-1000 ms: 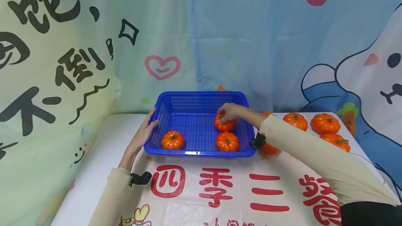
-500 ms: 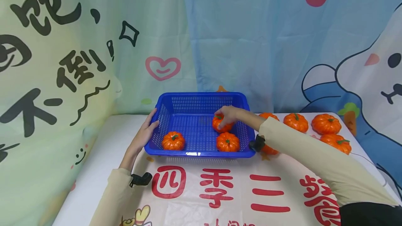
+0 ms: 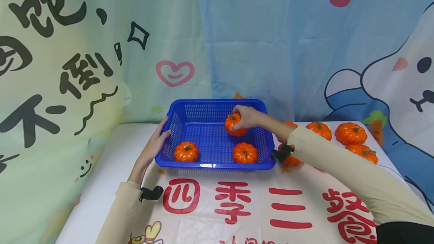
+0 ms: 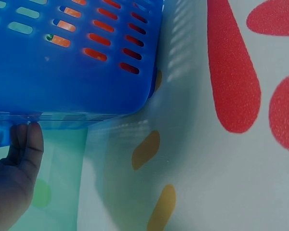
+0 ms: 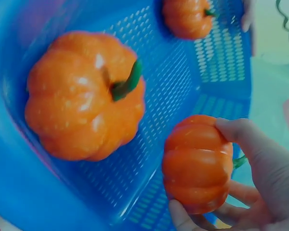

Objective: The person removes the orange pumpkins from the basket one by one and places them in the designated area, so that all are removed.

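In the head view, my right hand (image 3: 247, 117) grips a small orange pumpkin (image 3: 234, 123) inside the blue basket (image 3: 217, 165). The right wrist view shows the thumb on top of this ribbed pumpkin (image 5: 197, 163) and fingers beneath it, its green stem pointing toward the palm. Two more pumpkins sit on the basket floor, one at front left (image 3: 186, 151) and one at front right (image 3: 245, 153). My left hand (image 3: 156, 142) rests against the basket's left side, fingers fairly straight. Its fingertips meet the rim's underside in the left wrist view.
Right of the basket, several pumpkins (image 3: 351, 133) lie on the white table (image 3: 112, 153), some partly hidden by my right arm. A printed cloth (image 3: 251, 202) covers the front. Behind hangs a curtain (image 3: 251, 48); a thin dark cable (image 3: 417, 191) runs along the right edge.
My right hand has raised the pumpkin and shifted it slightly left, away from the front right pumpkin. The left hand and basket have stayed in place.
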`<act>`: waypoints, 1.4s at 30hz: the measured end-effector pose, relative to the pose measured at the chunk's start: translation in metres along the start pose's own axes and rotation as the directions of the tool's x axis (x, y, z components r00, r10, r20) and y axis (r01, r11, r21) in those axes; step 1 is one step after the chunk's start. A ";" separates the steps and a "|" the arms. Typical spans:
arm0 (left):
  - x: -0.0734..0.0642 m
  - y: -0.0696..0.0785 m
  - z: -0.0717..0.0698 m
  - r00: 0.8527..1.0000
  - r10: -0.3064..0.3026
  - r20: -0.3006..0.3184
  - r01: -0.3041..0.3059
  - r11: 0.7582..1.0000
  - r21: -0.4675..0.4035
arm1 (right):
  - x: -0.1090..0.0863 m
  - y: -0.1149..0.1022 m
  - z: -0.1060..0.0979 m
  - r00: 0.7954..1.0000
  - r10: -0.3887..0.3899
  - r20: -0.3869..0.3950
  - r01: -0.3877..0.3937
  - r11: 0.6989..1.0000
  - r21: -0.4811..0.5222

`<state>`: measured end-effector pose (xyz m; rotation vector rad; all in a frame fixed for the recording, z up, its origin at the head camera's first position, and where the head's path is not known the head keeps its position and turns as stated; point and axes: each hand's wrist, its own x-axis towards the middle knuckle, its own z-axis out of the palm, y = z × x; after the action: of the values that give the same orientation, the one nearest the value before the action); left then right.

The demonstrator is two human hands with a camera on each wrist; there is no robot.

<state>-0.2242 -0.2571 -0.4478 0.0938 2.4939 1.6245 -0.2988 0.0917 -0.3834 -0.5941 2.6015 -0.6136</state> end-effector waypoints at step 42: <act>-0.018 0.034 0.002 1.000 -0.013 0.019 0.013 1.000 -0.014 | -0.233 -0.016 0.047 0.986 0.048 -0.157 0.020 0.914 0.404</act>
<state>-0.2076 -0.2439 -0.4157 0.0907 2.4633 1.6288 -0.0788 0.1760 -0.3494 -0.4018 2.5081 -1.2041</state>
